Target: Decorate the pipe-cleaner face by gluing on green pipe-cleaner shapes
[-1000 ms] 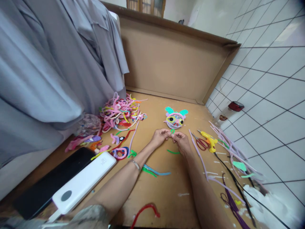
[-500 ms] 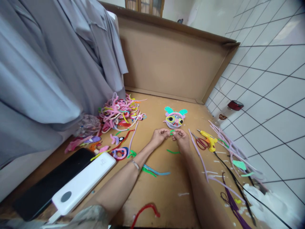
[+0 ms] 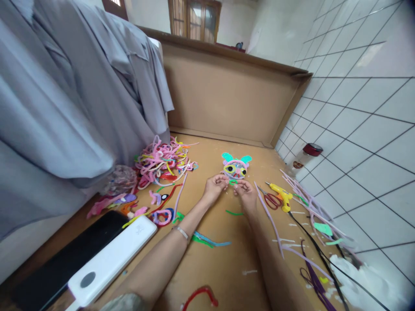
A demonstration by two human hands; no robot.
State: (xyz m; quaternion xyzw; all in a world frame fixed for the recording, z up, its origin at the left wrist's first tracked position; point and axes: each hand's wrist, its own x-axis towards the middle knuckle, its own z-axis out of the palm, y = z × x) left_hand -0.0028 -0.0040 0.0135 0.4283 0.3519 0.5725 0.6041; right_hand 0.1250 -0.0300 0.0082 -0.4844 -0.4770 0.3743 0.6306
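Observation:
A small green pipe cleaner (image 3: 233, 182), bent into a loop, is pinched between the fingertips of my left hand (image 3: 215, 187) and my right hand (image 3: 246, 193). Just beyond the fingers sits a pipe-cleaner animal face (image 3: 235, 169) with turquoise ears, yellow-rimmed black eyes and a pink nose. A short green piece (image 3: 234, 213) lies on the table between my forearms. Blue and green strips (image 3: 210, 241) rest by my left forearm.
To the left are a heap of mixed pipe cleaners (image 3: 162, 157), a white power bank (image 3: 113, 261) and a black slab (image 3: 69, 259). On the right lie red-handled scissors (image 3: 272, 201), a yellow glue gun (image 3: 282, 196) with its cord, and lilac pipe cleaners (image 3: 304, 198). A cardboard panel (image 3: 220, 90) stands behind.
The green loop shows more openly between my fingertips, as my hands have spread slightly apart. The camera view has tilted up a little.

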